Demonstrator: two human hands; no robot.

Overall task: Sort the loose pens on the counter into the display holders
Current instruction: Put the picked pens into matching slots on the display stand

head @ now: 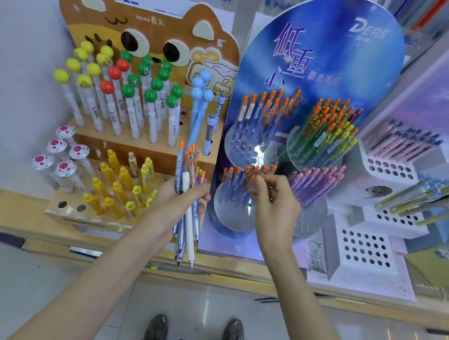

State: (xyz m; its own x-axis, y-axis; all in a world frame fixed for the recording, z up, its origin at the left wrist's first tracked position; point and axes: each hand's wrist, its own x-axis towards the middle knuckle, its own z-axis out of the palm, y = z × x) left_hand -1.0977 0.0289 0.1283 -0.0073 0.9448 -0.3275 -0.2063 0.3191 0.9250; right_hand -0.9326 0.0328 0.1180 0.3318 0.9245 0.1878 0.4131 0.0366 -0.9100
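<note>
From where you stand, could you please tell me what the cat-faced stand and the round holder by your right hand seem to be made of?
The cat-faced stand looks like matte printed board, cardboard or thin wood: flat cut-out edges. The round holder looks like clear glossy plastic, perhaps acrylic: the blue base shows through and its rim catches light.

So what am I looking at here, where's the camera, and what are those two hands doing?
No machine here: these are a person's bare hands, filmed by one camera worn on the head and looking down, so their shoes show too. The left hand grips a bundle of pens. The right hand pinches the top of an orange-capped pen standing in a round clear holder on the blue display. To its left is a cat-shaped stand full of novelty pens.
</note>
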